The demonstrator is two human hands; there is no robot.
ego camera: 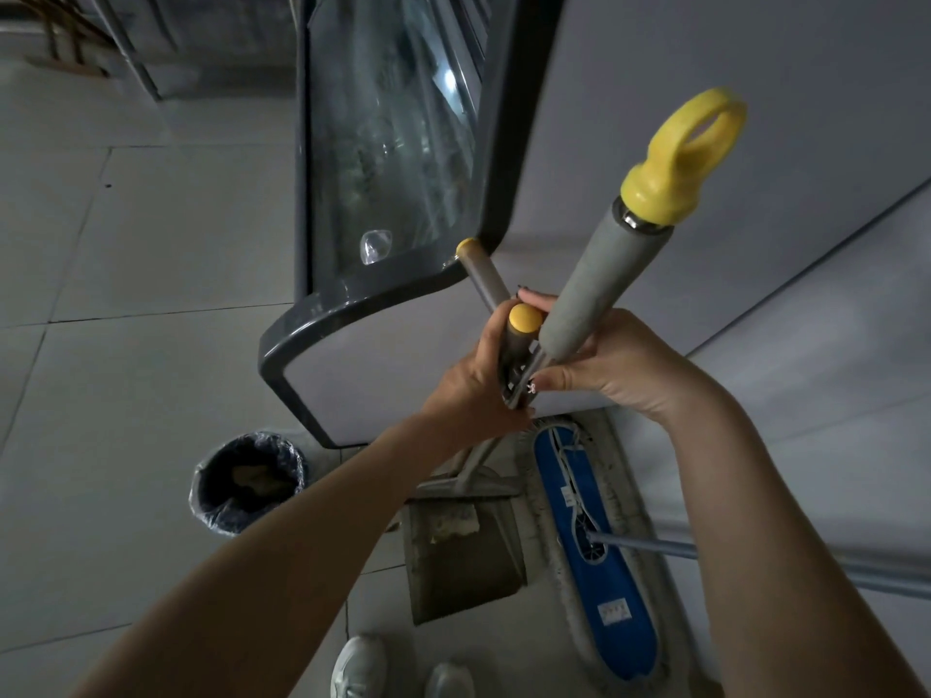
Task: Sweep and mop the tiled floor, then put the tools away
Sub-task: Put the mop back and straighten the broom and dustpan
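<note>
My left hand (471,380) grips a dark handle with a round yellow cap (525,318). My right hand (612,367) holds the mop handle (599,289), grey-gripped with a yellow hanging loop (690,148) at its top. A third thin handle with a yellow tip (478,272) leans against the cabinet corner behind my fingers. On the tiled floor (126,234) below stand the grey dustpan (461,551) and the flat blue mop head (599,561) with its pale fringe, side by side against the wall.
A grey-framed glass display cabinet (393,143) rises just ahead. A small bin (247,483) lined with a plastic bag sits on the floor at its left foot. My white shoes (398,670) are at the bottom edge. A pale wall (806,143) fills the right.
</note>
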